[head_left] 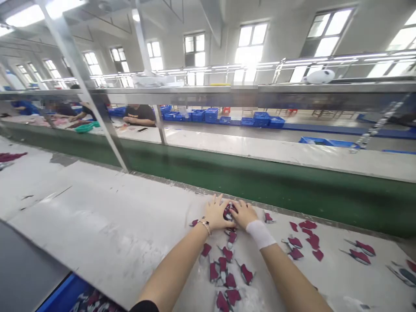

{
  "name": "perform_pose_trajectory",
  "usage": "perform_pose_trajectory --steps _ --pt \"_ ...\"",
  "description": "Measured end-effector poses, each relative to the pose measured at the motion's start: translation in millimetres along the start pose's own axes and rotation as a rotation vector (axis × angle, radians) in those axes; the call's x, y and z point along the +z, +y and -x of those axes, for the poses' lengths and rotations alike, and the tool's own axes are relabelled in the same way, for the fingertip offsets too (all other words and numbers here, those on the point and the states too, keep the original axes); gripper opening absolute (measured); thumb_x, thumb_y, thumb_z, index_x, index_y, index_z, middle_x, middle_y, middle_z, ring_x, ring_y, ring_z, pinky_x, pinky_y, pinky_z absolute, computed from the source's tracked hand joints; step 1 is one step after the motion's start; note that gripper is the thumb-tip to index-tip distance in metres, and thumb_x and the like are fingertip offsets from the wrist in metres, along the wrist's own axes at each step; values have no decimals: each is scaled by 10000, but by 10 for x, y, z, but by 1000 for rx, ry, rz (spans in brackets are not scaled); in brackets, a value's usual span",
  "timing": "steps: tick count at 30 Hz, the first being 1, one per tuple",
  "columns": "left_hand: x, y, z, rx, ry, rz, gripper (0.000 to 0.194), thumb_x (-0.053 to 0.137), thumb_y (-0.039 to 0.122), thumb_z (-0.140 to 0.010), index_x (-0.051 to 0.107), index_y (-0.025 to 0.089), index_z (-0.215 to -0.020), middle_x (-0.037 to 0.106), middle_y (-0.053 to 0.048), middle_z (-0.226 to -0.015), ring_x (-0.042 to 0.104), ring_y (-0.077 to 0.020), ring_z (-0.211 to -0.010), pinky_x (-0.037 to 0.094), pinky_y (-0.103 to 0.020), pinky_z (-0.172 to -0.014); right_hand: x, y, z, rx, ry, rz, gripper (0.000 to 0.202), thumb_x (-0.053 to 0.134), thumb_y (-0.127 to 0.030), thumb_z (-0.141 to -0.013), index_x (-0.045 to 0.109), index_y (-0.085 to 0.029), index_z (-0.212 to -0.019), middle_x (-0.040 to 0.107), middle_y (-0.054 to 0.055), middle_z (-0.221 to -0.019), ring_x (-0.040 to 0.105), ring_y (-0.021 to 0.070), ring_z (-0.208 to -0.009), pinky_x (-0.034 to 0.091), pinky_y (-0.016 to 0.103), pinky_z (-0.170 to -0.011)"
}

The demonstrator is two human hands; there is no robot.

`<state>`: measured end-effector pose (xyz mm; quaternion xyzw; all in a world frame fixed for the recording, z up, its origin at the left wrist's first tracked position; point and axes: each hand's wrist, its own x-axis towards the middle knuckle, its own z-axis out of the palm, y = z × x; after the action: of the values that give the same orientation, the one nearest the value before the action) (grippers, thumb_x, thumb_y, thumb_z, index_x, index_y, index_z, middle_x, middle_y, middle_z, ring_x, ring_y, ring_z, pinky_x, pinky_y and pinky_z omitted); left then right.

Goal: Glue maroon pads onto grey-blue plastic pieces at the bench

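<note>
Cloth pieces (228, 211) lie bunched between the left hand (216, 213) and right hand (243, 213), both spread-fingered around them, neither clearly nearer; the bunch's long axis is unclear. Beyond runs a green belt (201, 173).

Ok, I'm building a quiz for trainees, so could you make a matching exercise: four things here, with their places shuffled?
Things:
1. bracelet
2. white band
3. bunched maroon pieces
4. green baskets

Places:
A. between the two hands
B. on the far table
C. at the wrist of the left hand
D. at the wrist of the right hand

Pairs: 1-C, 2-D, 3-A, 4-B
</note>
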<state>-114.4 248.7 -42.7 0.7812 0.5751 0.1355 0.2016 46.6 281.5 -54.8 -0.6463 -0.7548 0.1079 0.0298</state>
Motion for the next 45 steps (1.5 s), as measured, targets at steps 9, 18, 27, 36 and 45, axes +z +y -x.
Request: perform_pose_trajectory --steps 9,18,27,36,45 --pt "0 24 185 79 -202 -79 822 654 709 -775 434 387 -1498 326 -91 -1643 301 -422 -1497 324 -628 -1174 -145 744 182 193 -35 -13 380 610 -378 -990 588 -213 -1332 570 115 -1391 599 261 -1190 519 506 -1004" --pt "62 215 361 146 -301 -142 1074 687 827 -641 373 355 -1553 323 -102 -1661 248 -436 -1536 187 -685 -1215 -119 588 604 -186 -220 -102 491 627 -413 -976 532 -210 -1413 528 125 -1451 555 301 -1273 481 557 -1047" --pt "82 -102 333 64 -314 -408 897 626 461 -737 314 381 -1574 365 -22 -1647 370 -348 -1489 439 -501 -1097 -67 189 496 -156 -364 -59 1157 891 -597 -611 313 -352 -1584 266 166 -1649 313 487 -1457 389 706 -1068" --pt "128 -23 351 42 -170 -520 658 424 322 -896 401 247 -1549 481 -152 -1513 555 -350 -1229 521 -491 -955 -90 141 535 -205 -321 -13 625 656 -393 -955 423 -245 -1515 347 134 -1604 419 371 -1406 438 615 -1084" --pt "-30 57 230 27 -197 -462 632 641 404 -886 448 259 -1470 536 -130 -1397 599 -294 -1142 517 -473 -980 -132 82 338 -237 -334 47 507 655 -386 -962 522 -208 -1418 526 127 -1444 589 292 -1222 528 528 -992"
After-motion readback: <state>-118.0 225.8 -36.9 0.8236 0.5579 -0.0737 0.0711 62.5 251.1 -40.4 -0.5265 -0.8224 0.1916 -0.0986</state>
